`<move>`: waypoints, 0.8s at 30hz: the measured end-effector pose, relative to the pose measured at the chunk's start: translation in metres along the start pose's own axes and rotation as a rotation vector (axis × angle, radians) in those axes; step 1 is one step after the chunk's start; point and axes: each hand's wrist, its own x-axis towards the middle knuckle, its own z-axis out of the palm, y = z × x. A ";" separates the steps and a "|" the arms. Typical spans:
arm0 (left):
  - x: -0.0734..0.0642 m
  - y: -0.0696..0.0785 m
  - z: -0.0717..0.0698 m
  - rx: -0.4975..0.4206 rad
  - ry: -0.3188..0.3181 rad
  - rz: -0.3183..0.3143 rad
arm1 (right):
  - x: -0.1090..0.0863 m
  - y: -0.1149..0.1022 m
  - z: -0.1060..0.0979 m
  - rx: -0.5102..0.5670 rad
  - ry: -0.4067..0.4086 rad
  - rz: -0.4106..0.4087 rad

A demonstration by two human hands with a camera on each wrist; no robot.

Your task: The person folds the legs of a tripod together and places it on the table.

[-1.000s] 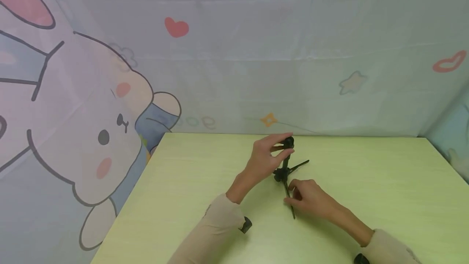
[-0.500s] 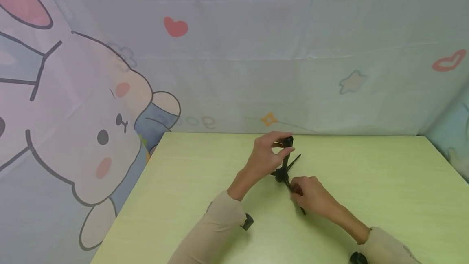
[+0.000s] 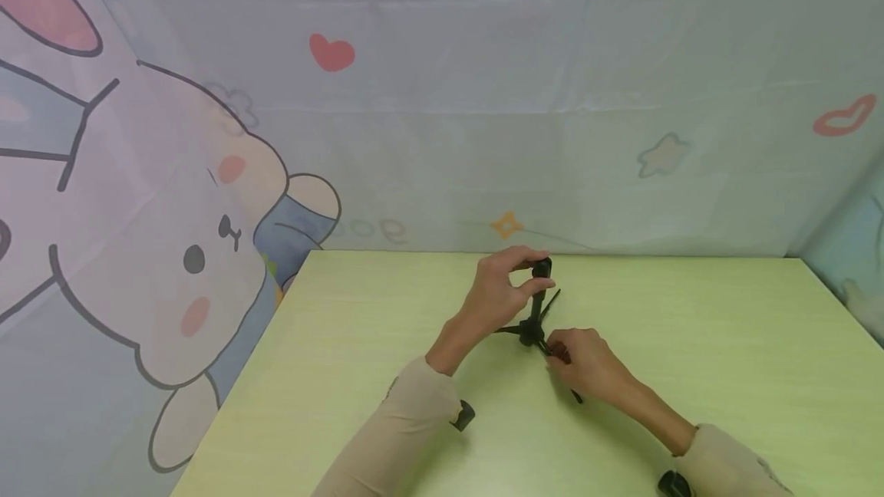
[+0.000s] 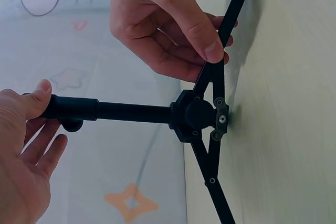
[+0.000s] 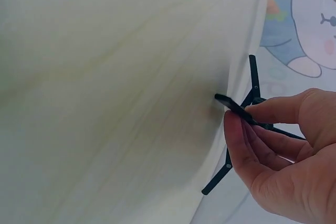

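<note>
1. Black mini tripod (image 3: 530, 330): between the two hands, above the yellow-green table (image 3: 387, 328), cartoon-print backdrop (image 3: 470, 136) behind it. Column (image 4: 134, 113) roughly upright. Can't confirm every foot touches down.
2. Left hand (image 3: 492, 294): at the tripod's top, thumb and fingers pinching the column's upper end. Small knob (image 4: 72, 125) juts from the column beside those fingers.
3. Right hand (image 3: 590, 366): low on the tripod's near right side, thumb and fingers pinching the near leg (image 3: 577, 397). Middle of that leg is hidden; tip pokes past the hand.
4. Other legs, both splayed: left leg (image 3: 509, 329) out to the tripod's left, far leg (image 3: 552, 301) behind it and a bit right. Thin brace (image 4: 213, 158) ties a leg in toward the hub (image 4: 186, 116).
5. My read on the step: top steadied, one leg being worked.
6. Do it well: light but firm grip up top, column plumb, no twist.
7. Grip the leg outboard of the brace joint. Leg/brace gap is a likely pinch point; right thumb looks close to it.
8. Work the leg slowly. If it binds, don't force it; a sideways shove could spin or tip the tripod.
9. Check its spread against the other two.
</note>
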 end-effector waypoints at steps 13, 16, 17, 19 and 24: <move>0.000 -0.003 -0.005 -0.004 -0.084 -0.002 | 0.002 0.003 0.002 0.006 0.053 0.050; 0.001 -0.003 -0.005 -0.006 -0.075 0.011 | 0.006 0.003 0.003 -0.002 0.066 0.039; 0.002 -0.003 -0.005 -0.006 -0.071 0.019 | 0.007 0.004 0.003 -0.010 0.069 0.038; 0.003 -0.003 -0.005 -0.014 -0.066 0.029 | 0.009 0.004 0.003 -0.025 0.074 0.034; 0.006 -0.002 -0.005 -0.035 -0.067 0.016 | 0.012 0.003 0.003 -0.037 0.076 0.040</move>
